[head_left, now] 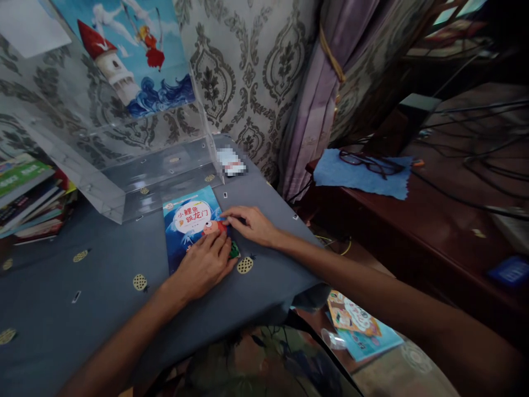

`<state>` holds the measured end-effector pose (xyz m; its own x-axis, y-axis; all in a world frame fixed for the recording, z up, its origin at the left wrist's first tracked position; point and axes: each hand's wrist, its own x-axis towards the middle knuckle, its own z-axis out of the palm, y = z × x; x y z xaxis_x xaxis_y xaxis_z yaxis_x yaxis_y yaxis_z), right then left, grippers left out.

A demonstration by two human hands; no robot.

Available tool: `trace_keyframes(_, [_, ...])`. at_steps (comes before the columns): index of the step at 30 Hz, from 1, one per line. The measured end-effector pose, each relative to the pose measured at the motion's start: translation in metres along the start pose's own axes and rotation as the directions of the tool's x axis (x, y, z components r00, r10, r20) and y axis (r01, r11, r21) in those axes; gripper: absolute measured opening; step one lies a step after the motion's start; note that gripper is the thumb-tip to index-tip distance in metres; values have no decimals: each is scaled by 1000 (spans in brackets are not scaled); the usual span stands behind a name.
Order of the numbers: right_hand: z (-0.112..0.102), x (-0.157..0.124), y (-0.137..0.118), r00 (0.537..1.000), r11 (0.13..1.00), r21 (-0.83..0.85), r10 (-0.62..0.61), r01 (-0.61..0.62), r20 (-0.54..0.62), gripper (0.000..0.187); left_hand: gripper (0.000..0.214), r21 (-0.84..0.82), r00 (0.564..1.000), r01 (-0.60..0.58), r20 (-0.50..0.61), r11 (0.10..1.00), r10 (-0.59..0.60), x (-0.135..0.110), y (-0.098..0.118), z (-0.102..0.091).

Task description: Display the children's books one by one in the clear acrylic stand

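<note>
A blue picture book (194, 207) with a white title oval and a red fish on its cover lies closed on the grey tablecloth. My left hand (209, 256) rests flat over the lower right part of the cover, fingers stretched out, hiding some of the drawing. At the book's right edge is my right hand (250, 225), thumb and forefinger drawn together on the cover's edge. How much of the edge sits between those fingertips is hard to make out.
Behind the book stands a clear acrylic stand (119, 193) below a castle picture (136, 55). A stack of books (31, 193) is at the left. Glasses (367, 162) lie on a blue cloth (330, 176) on the dark red desk (446, 215). More books (372, 336) lie lower right.
</note>
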<state>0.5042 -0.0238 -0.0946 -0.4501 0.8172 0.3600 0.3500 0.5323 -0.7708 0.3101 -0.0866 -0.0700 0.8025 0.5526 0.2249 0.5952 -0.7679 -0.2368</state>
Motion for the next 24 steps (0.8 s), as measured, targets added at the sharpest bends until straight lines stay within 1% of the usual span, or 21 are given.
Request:
trace_keyframes(3, [-3,-20,-9,1000,998,61,11,-13,20,28,44,15,998,-18,-55,1000,19,-1,1,-1])
trace_keyframes(5, [-4,-27,-14,999,997,78,20,-23,33,28,41,21,996,-29,-81,999,30,-2,2,-1])
trace_keyframes(8, [-6,-31,-19,997,995,91,46,-51,56,28,38,3,995,-31,-93,1000,31,-3,2,0])
trace_keyframes(11, [-7,-32,-21,995,987,138,68,-78,76,28,35,-15,994,-32,-105,999,30,-4,3,2])
trace_keyframes(15, [-7,-32,-21,992,978,178,91,-105,85,27,32,23,987,-52,-152,998,55,-3,3,1])
trace_keyframes(24, [-6,-34,-18,994,985,154,64,-78,92,28,31,-61,995,-23,-96,998,17,-5,4,1])
